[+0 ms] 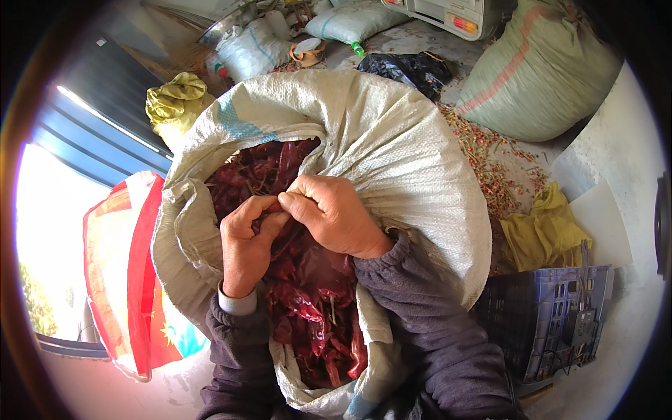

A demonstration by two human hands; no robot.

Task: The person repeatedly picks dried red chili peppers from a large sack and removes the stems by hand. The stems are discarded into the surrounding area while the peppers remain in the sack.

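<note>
A large white woven sack (409, 152) stands before me, its mouth folded open around dried red chili peppers (315, 294). Over the opening my left hand (248, 241) pinches a red chili pepper (274, 209), which is mostly hidden by the fingers. My right hand (336, 212) meets it from the right, thumb and forefinger closed together at the pepper's upper end, where the stem would be; the stem itself is hard to see. More chilies lie behind the hands and in the near part of the mouth, close to my body.
A red bag (123, 268) stands at the left, near a bright opening. Stems and red bits (488, 168) litter the floor at the right, beside a full green sack (541, 73). A plastic crate (562, 320) sits at the lower right. A black plastic bag (407, 71) and white sacks lie beyond.
</note>
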